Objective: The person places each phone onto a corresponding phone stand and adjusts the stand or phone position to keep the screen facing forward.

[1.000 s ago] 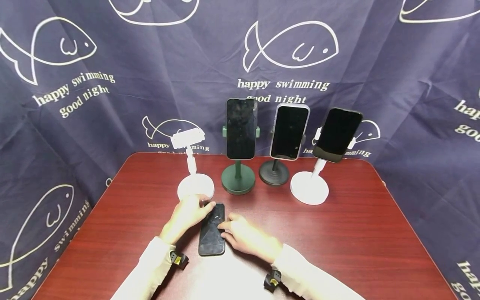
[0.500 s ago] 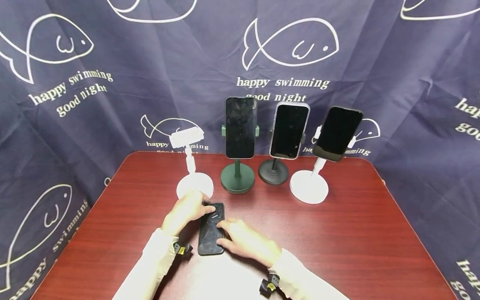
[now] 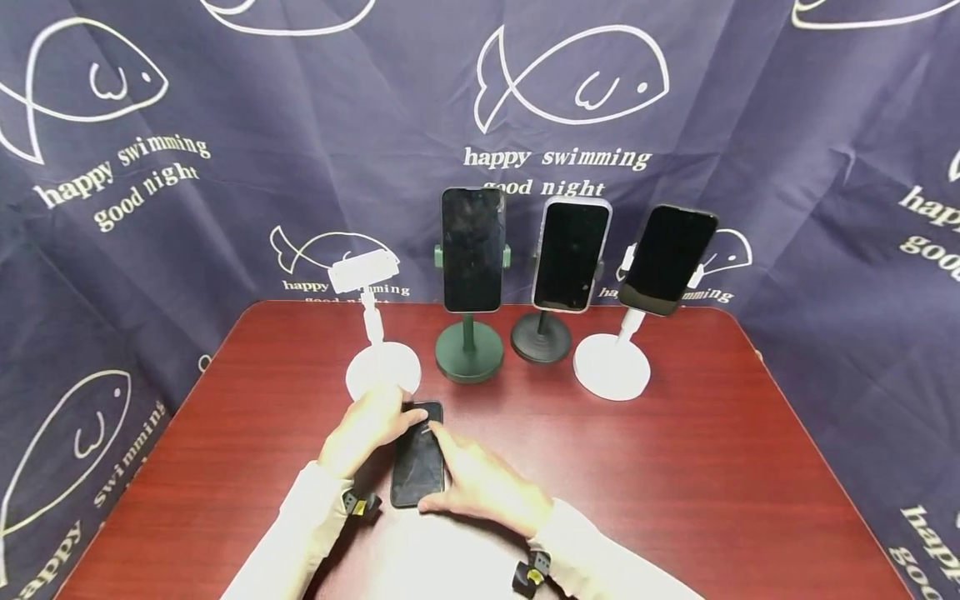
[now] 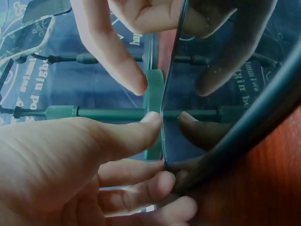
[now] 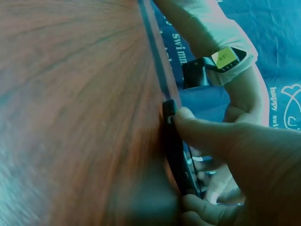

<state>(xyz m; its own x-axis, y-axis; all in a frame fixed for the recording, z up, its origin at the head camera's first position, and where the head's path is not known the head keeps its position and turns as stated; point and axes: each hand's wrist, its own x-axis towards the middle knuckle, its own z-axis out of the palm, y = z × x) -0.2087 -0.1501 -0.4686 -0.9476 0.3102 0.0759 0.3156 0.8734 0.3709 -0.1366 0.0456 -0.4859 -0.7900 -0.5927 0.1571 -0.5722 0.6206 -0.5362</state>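
A black smartphone (image 3: 417,462) lies on the red wooden table between both hands, its dark screen up. My left hand (image 3: 365,427) pinches its upper left edge, the thumb on the screen and the other fingers curled at the rim, as the left wrist view shows. From the right reaches my right hand (image 3: 487,485), its thumb by the lower corner and its index finger stretched over the upper screen. In the left wrist view a right-hand finger stands slightly apart from the glass. A white phone stand (image 3: 382,371) with no phone in its holder rises just beyond the left hand.
Along the back stand a green stand (image 3: 468,352), a black stand (image 3: 541,337) and another white stand (image 3: 611,367), each holding a dark-screened phone upright or tilted. Behind the red table (image 3: 675,467) hangs a blue cloth (image 3: 405,125) with white fish drawings.
The right hand has spread: its thumb has slid down to the phone's lower corner and its index finger up the screen. The left thumb has shifted slightly on the phone. The view has drifted a little.
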